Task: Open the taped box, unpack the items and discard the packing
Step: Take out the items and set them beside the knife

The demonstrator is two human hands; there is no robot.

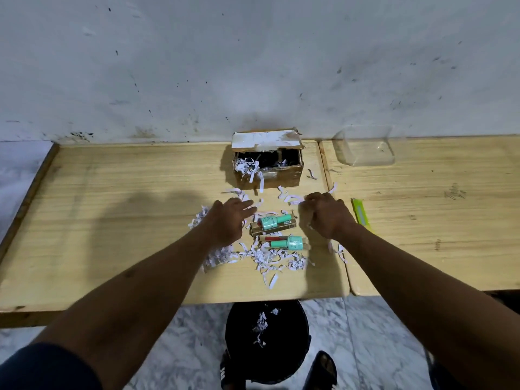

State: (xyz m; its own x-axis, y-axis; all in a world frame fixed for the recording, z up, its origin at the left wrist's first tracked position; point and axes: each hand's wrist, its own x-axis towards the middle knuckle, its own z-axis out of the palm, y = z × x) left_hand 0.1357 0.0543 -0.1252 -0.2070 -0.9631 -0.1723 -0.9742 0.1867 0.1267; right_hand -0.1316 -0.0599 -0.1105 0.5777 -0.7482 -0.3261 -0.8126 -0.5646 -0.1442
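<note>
Shredded paper (270,258), left hand (225,223) flat, right hand (326,215) curled

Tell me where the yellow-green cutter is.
The yellow-green cutter lies on the right-hand table, just right of the right hand, near the seam between tables.

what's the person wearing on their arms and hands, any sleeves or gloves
No gloves: the left hand and right hand are bare, with no rings or watch visible. Both forearms are uncovered. A dark blue short sleeve shows at the left upper arm.
</note>
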